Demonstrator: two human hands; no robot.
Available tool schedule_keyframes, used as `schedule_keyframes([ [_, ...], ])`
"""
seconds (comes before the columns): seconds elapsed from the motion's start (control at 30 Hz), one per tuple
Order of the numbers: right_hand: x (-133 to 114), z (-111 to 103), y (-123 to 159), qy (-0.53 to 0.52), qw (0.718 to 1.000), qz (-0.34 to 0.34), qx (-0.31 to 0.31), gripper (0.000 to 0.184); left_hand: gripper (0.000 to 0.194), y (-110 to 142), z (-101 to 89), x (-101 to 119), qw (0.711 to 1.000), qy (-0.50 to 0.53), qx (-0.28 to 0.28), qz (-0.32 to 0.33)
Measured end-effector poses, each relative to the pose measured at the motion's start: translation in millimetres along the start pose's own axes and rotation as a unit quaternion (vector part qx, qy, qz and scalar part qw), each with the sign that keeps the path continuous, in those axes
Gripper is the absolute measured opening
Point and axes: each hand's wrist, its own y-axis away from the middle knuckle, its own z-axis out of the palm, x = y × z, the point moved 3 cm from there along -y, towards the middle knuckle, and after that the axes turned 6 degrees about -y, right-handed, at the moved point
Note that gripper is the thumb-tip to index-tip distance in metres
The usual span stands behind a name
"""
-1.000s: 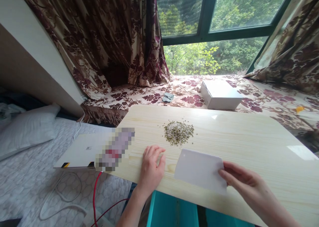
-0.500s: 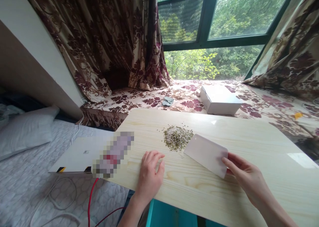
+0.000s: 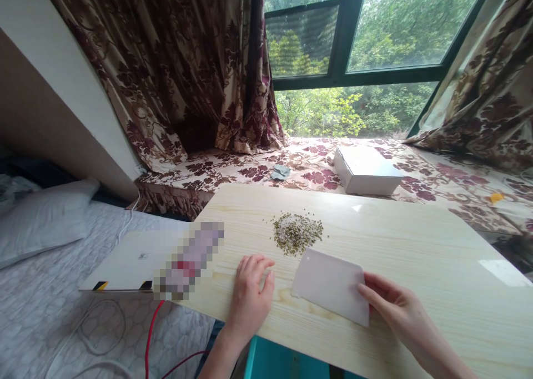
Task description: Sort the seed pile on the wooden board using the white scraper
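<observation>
A mixed pile of small green beans and white rice-like grains (image 3: 296,233) lies on the pale wood-grain table (image 3: 400,251), with some loose ones scattered around it. My right hand (image 3: 391,301) pinches the right end of a flat white dough scraper (image 3: 328,283), thumb on top. The scraper's far left corner, which has a small hole, is just below the pile. Left of the scraper, my left hand (image 3: 253,293) rests on the table with loosely bent fingers, holding nothing. Its fingertips point toward the pile without touching it.
A blurred-out item (image 3: 191,259) lies at the table's left edge, beside a flat white box (image 3: 125,259) on the bed. Teal bins (image 3: 283,359) stand below the table's near edge. On the window seat are a white box (image 3: 366,171) and a grey-green cloth (image 3: 280,172).
My right hand moved the scraper up to the pile's right edge, then back toward me and to the left. My left hand stayed put. The view tilted up slightly.
</observation>
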Motion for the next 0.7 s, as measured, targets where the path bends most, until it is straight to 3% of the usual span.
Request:
schedule_keyframes([
  [0.33, 3.2, 24.5, 42.7, 0.019, 0.991, 0.001, -0.129, 0.035, 0.022, -0.1, 0.7, -0.7, 1.000, 0.012, -0.012, -0.008],
  [0.4, -1.5, 17.1, 40.1, 0.016, 0.997, -0.011, -0.081, 0.035, 0.022, 0.0, 0.6, -0.5, 1.000, 0.011, -0.010, -0.008],
  [0.57, -13.5, -13.1, 12.5, -0.024, 0.993, -0.045, 0.111, 0.037, 0.021, 0.1, 0.2, 0.3, 1.000, 0.014, -0.011, -0.009],
  [0.7, -12.6, -18.6, -3.7, -0.046, 0.985, -0.042, 0.161, 0.036, 0.021, 0.3, 0.2, -0.7, 1.000, 0.015, -0.004, -0.008],
])
